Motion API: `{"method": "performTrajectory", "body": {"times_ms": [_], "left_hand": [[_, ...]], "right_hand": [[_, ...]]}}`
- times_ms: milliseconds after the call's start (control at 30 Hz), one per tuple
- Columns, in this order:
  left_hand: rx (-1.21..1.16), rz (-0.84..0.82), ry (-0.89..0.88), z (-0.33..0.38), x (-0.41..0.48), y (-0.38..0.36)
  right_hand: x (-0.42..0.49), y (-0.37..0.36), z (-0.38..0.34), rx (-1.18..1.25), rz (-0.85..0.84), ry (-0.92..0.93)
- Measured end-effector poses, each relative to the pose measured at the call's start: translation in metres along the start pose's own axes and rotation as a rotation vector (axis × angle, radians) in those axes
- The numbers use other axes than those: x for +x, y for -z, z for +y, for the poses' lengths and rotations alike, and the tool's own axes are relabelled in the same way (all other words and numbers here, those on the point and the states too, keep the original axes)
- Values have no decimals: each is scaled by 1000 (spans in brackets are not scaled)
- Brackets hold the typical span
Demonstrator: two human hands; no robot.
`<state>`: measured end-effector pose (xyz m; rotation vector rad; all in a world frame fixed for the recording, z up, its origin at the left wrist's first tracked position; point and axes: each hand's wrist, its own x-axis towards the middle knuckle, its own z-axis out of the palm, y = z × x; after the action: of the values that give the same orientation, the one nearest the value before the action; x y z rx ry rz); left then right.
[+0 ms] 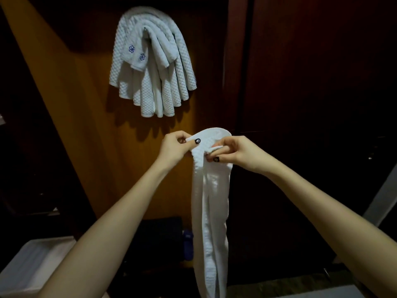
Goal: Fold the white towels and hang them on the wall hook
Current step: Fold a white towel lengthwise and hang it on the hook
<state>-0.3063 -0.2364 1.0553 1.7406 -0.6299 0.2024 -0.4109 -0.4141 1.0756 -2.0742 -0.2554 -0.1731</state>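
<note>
Hook (145, 29) mostly under hung towels (150, 82); bottom of held towel (211, 201) off-frame.

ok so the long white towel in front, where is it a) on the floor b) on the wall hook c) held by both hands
c: the left hand and right hand both pinch the top of the long white textured towel, which hangs down below them.
</note>
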Motion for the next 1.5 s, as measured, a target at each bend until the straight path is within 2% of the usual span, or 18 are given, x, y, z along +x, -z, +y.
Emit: {"method": "performTrajectory", "body": {"times_ms": [167,333,500,667,800,967,1133,1267,1367,1433,1500], "left_hand": [[-246,-192,36,9,-9,-2],[-320,-236,-30,12,-15,0],[-444,-303,5,9,-28,2],[-224,-205,-157,9,-37,-6],[-221,-76,-247,13,-40,-6],[-293,11,-195,14,-36,-6],[-361,-18,-182,16,-32,-6],[-413,-55,-151,20,-35,-6],[-443,-144,-94,19,-39,-10],[-385,-100,-53,19,-41,-15],[-301,-7,-56,19,-41,-18]], "right_hand": [[6,0,-14,-94,119,69],[4,-1,-22,-177,150,115],[4,-4,-22,-156,205,158],[10,-10,-23,-61,252,177],[15,-11,-30,-79,284,189],[14,-8,-37,-365,346,239],[12,2,-38,-526,369,293],[11,2,-39,-464,330,313],[16,-2,-34,-502,385,316],[20,-7,-32,-517,406,311],[22,-8,-33,-547,359,287]]}}
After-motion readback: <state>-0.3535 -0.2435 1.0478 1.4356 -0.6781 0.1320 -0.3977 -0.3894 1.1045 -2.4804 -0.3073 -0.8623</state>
